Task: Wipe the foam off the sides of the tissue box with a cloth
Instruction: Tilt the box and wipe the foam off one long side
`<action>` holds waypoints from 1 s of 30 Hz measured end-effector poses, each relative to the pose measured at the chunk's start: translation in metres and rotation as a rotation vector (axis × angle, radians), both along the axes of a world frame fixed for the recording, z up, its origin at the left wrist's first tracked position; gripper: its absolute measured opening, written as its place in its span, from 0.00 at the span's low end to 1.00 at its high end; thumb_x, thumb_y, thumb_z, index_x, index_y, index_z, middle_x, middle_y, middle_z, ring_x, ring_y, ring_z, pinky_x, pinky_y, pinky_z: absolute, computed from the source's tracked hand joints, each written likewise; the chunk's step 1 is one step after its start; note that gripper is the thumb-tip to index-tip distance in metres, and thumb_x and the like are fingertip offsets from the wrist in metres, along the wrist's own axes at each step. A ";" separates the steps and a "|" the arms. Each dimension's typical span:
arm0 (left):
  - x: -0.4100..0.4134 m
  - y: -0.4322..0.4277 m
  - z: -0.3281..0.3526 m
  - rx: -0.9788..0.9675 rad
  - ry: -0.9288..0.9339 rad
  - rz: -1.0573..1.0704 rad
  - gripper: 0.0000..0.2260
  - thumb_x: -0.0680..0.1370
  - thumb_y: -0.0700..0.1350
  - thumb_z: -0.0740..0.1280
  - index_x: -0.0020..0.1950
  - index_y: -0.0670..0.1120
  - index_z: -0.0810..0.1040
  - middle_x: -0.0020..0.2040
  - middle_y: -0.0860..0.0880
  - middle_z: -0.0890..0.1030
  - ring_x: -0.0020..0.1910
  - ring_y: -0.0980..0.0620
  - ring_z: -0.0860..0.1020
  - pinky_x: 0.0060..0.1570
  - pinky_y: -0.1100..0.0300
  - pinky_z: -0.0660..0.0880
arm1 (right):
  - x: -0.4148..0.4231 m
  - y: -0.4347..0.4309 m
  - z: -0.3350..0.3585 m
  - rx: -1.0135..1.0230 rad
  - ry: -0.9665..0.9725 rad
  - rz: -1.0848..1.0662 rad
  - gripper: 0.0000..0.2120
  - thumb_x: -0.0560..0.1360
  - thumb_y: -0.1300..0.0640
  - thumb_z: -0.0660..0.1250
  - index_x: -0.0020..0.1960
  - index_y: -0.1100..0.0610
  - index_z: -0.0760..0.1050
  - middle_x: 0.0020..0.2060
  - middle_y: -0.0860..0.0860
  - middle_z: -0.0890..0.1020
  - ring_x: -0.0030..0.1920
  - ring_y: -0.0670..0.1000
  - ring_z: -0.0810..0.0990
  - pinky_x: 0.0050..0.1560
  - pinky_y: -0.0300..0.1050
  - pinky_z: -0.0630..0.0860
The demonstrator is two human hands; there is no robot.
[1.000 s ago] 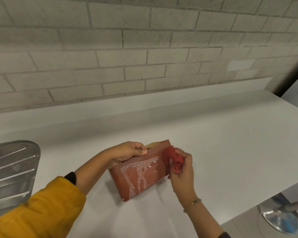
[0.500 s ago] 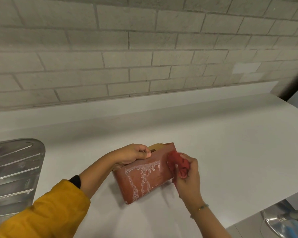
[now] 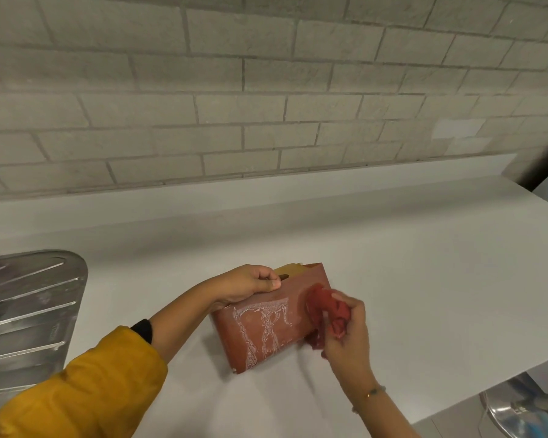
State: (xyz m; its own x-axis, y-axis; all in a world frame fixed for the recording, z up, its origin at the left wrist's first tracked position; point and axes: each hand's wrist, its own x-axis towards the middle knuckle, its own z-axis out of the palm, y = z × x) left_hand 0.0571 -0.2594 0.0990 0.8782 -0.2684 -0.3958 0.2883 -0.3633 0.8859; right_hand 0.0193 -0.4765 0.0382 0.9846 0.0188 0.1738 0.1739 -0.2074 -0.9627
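A reddish-brown tissue box point(image 3: 260, 330) stands on the white counter point(image 3: 393, 263), its long side facing me and streaked with white foam point(image 3: 264, 324). My left hand point(image 3: 250, 282) grips the box along its top edge, holding it steady. My right hand point(image 3: 345, 339) is closed on a crumpled red cloth point(image 3: 325, 308), which presses against the right part of the foamy side. That right part looks smeared, while foam lines cover the middle and left.
A ribbed metal drainboard point(image 3: 29, 311) lies at the left edge of the counter. A brick wall point(image 3: 266, 105) rises behind a low white upstand. Beyond the counter's front right edge, a shiny metal stool point(image 3: 519, 412) stands lower down.
My right hand has slid the cloth down and leftward across the right end of the box's side, smearing foam there. My left hand keeps its grip on the top.
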 end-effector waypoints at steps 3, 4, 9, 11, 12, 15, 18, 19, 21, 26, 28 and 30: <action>0.000 0.001 0.000 0.032 -0.011 0.006 0.09 0.79 0.47 0.63 0.54 0.44 0.79 0.46 0.51 0.79 0.42 0.56 0.76 0.54 0.57 0.71 | 0.005 0.017 0.010 -0.022 -0.145 -0.029 0.37 0.72 0.75 0.61 0.54 0.30 0.67 0.57 0.46 0.75 0.56 0.50 0.77 0.50 0.38 0.78; 0.001 0.001 0.000 0.042 -0.015 0.011 0.10 0.79 0.47 0.63 0.55 0.43 0.78 0.46 0.51 0.79 0.44 0.55 0.76 0.55 0.57 0.71 | 0.002 0.023 0.012 -0.050 -0.173 -0.021 0.39 0.70 0.77 0.59 0.55 0.30 0.66 0.57 0.43 0.73 0.59 0.47 0.75 0.56 0.37 0.75; 0.000 0.001 -0.003 0.043 -0.019 -0.004 0.08 0.79 0.48 0.63 0.51 0.47 0.79 0.44 0.53 0.79 0.43 0.57 0.76 0.53 0.59 0.70 | -0.017 0.029 0.000 -0.195 -0.254 0.150 0.38 0.63 0.74 0.54 0.58 0.35 0.66 0.60 0.37 0.71 0.63 0.41 0.72 0.62 0.34 0.70; -0.001 0.001 -0.002 0.030 -0.001 -0.011 0.07 0.79 0.49 0.62 0.49 0.48 0.78 0.43 0.54 0.79 0.41 0.57 0.76 0.51 0.59 0.71 | -0.019 0.015 -0.010 -0.220 -0.189 0.184 0.36 0.66 0.75 0.57 0.56 0.35 0.66 0.59 0.45 0.75 0.56 0.41 0.78 0.52 0.33 0.76; -0.001 0.000 -0.002 0.030 0.002 -0.013 0.07 0.79 0.49 0.62 0.49 0.49 0.78 0.43 0.54 0.79 0.40 0.57 0.76 0.50 0.59 0.71 | -0.019 0.008 -0.012 -0.195 -0.099 0.190 0.35 0.68 0.75 0.58 0.53 0.33 0.67 0.56 0.50 0.77 0.47 0.43 0.80 0.42 0.33 0.77; -0.002 0.000 0.001 0.024 0.005 -0.009 0.07 0.79 0.49 0.62 0.48 0.49 0.78 0.42 0.54 0.79 0.39 0.58 0.76 0.47 0.62 0.71 | -0.008 -0.005 -0.009 -0.024 0.016 0.125 0.33 0.73 0.76 0.59 0.51 0.35 0.70 0.50 0.61 0.76 0.29 0.53 0.79 0.24 0.39 0.73; -0.004 -0.001 0.002 0.015 -0.002 -0.005 0.06 0.79 0.49 0.62 0.46 0.50 0.78 0.41 0.54 0.79 0.38 0.58 0.76 0.44 0.63 0.71 | 0.007 0.003 0.005 0.009 -0.072 0.000 0.36 0.71 0.79 0.58 0.53 0.35 0.69 0.54 0.53 0.76 0.47 0.51 0.80 0.42 0.41 0.80; -0.004 -0.002 0.002 0.018 -0.009 0.003 0.06 0.79 0.49 0.63 0.45 0.51 0.78 0.40 0.54 0.79 0.37 0.58 0.75 0.43 0.64 0.71 | 0.010 0.010 0.010 0.007 -0.104 -0.018 0.36 0.70 0.80 0.58 0.53 0.36 0.68 0.56 0.49 0.75 0.54 0.48 0.78 0.51 0.36 0.77; -0.004 -0.001 0.001 0.020 -0.024 0.021 0.07 0.79 0.48 0.63 0.43 0.52 0.78 0.39 0.54 0.78 0.37 0.58 0.75 0.43 0.63 0.71 | 0.009 0.025 0.015 -0.036 -0.137 -0.027 0.35 0.69 0.80 0.59 0.53 0.39 0.68 0.55 0.45 0.74 0.59 0.43 0.74 0.56 0.29 0.72; -0.003 0.000 -0.002 0.026 -0.042 0.029 0.07 0.79 0.48 0.63 0.44 0.50 0.78 0.41 0.53 0.79 0.40 0.56 0.75 0.47 0.61 0.70 | -0.014 0.037 0.008 -0.135 -0.194 0.173 0.31 0.66 0.75 0.57 0.56 0.43 0.67 0.57 0.45 0.74 0.59 0.39 0.75 0.60 0.32 0.71; -0.004 0.001 -0.001 0.010 -0.026 0.024 0.07 0.79 0.49 0.63 0.43 0.52 0.78 0.40 0.55 0.79 0.37 0.58 0.75 0.45 0.62 0.71 | -0.019 0.026 0.002 -0.161 -0.097 0.225 0.31 0.69 0.72 0.56 0.55 0.35 0.67 0.54 0.43 0.76 0.48 0.37 0.78 0.47 0.30 0.76; -0.004 0.000 -0.001 0.010 -0.018 0.008 0.07 0.79 0.49 0.63 0.44 0.52 0.78 0.40 0.55 0.79 0.37 0.59 0.75 0.44 0.63 0.71 | -0.017 0.014 -0.002 -0.092 0.058 0.162 0.30 0.75 0.70 0.57 0.52 0.32 0.67 0.49 0.53 0.78 0.33 0.47 0.80 0.27 0.35 0.75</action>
